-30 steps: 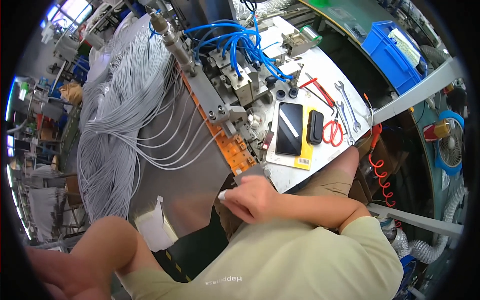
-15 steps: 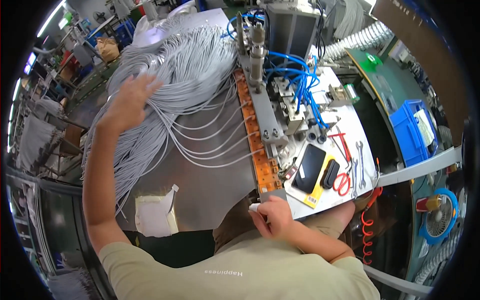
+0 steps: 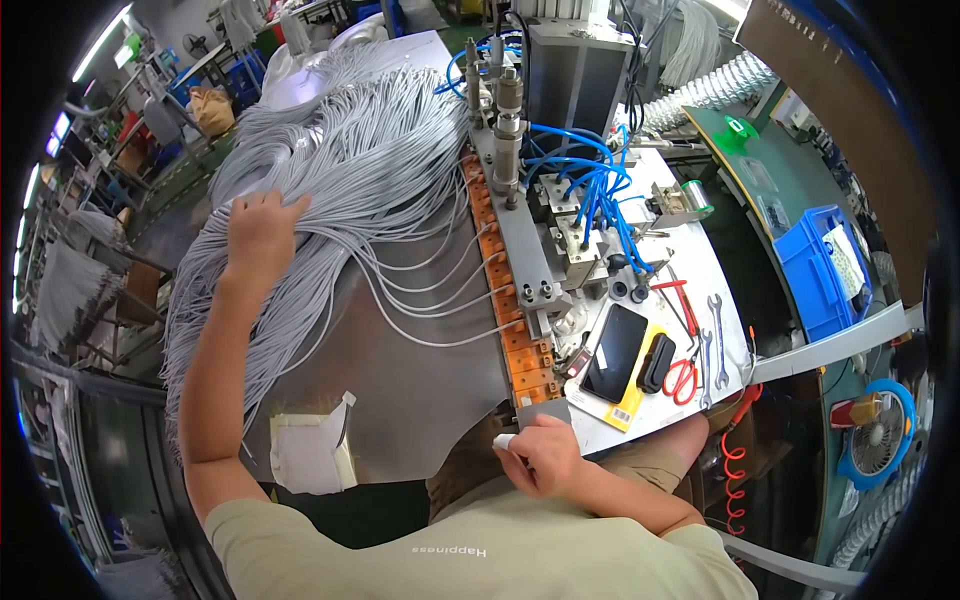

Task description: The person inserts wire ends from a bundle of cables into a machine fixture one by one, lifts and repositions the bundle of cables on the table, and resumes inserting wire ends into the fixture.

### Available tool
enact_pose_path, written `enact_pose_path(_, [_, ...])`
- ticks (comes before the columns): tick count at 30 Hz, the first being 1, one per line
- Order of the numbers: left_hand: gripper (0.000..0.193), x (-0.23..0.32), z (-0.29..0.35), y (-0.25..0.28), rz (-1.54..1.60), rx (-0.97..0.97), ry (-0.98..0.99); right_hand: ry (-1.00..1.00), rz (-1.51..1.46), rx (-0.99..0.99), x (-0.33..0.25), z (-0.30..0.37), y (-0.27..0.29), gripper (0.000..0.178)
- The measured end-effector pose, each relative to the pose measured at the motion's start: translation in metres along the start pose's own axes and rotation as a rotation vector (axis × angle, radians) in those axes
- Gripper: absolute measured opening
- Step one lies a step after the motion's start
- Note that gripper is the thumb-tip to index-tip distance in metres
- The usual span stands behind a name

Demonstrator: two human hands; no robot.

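Observation:
A broad heap of thin grey cables (image 3: 370, 150) spreads over the left part of the bench. On it rests my left hand (image 3: 263, 238), its fingers curled into the strands and the fingertips partly hidden. Several cables run from the heap to an orange slotted strip (image 3: 527, 368) along a metal fixture (image 3: 520, 245). At the near end of that strip is my right hand (image 3: 545, 458), closed, beside a grey plate (image 3: 543, 411). Something small and white (image 3: 503, 440) shows at its fingertips; I cannot tell whether it is held or worn on a finger.
Blue air tubes (image 3: 603, 190) loop over the fixture. To its right lie a black phone (image 3: 615, 352), a black case (image 3: 656, 362), red-handled scissors (image 3: 682, 380) and wrenches (image 3: 718, 340). A white pad (image 3: 312, 452) sits at the bench's front edge. Farther right are a blue bin (image 3: 815, 285) and a fan (image 3: 878, 435).
My left hand has come down onto the cable heap, its fingers now curled instead of outstretched and blurred. My right hand stays closed near the strip's end. The view has shifted slightly.

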State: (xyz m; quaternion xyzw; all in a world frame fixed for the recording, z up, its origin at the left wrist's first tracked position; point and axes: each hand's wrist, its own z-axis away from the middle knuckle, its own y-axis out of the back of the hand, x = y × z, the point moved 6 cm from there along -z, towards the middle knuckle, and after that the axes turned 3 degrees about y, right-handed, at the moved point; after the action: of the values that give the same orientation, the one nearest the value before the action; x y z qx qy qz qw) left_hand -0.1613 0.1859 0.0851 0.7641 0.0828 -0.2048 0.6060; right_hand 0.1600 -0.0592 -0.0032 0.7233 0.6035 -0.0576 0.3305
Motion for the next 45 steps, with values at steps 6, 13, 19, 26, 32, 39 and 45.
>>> enact_pose_path(6, [0.054, 0.108, -0.038, 0.017, 0.336, 0.098, -0.244, 0.038, 0.041, -0.021, -0.007, 0.003, -0.003, 0.024])
enact_pose_path(13, [0.075, 0.163, -0.134, -0.035, 0.138, 0.261, -0.054, 0.046, 0.070, -0.029, -0.004, -0.001, -0.003, 0.023])
enact_pose_path(19, [0.084, 0.147, -0.220, -0.070, 0.138, -0.156, 0.035, 0.036, 0.103, -0.102, -0.001, 0.003, -0.005, 0.023])
enact_pose_path(26, [0.087, 0.143, -0.224, -0.070, 0.185, -0.206, -0.026, 0.055, 0.136, -0.105, 0.001, 0.002, -0.006, 0.018])
enact_pose_path(32, [0.093, 0.121, -0.237, -0.079, 0.417, -0.328, -0.137, 0.072, 0.144, -0.094, 0.000, -0.002, -0.008, 0.014])
enact_pose_path(39, [0.089, 0.135, -0.244, -0.073, 0.502, -0.371, 0.121, 0.067, 0.152, -0.087, -0.001, -0.004, -0.007, 0.013])
enact_pose_path(45, [0.092, 0.134, -0.202, -0.072, 0.419, -0.316, -0.102, 0.086, 0.092, -0.039, 0.000, 0.002, -0.004, 0.012])
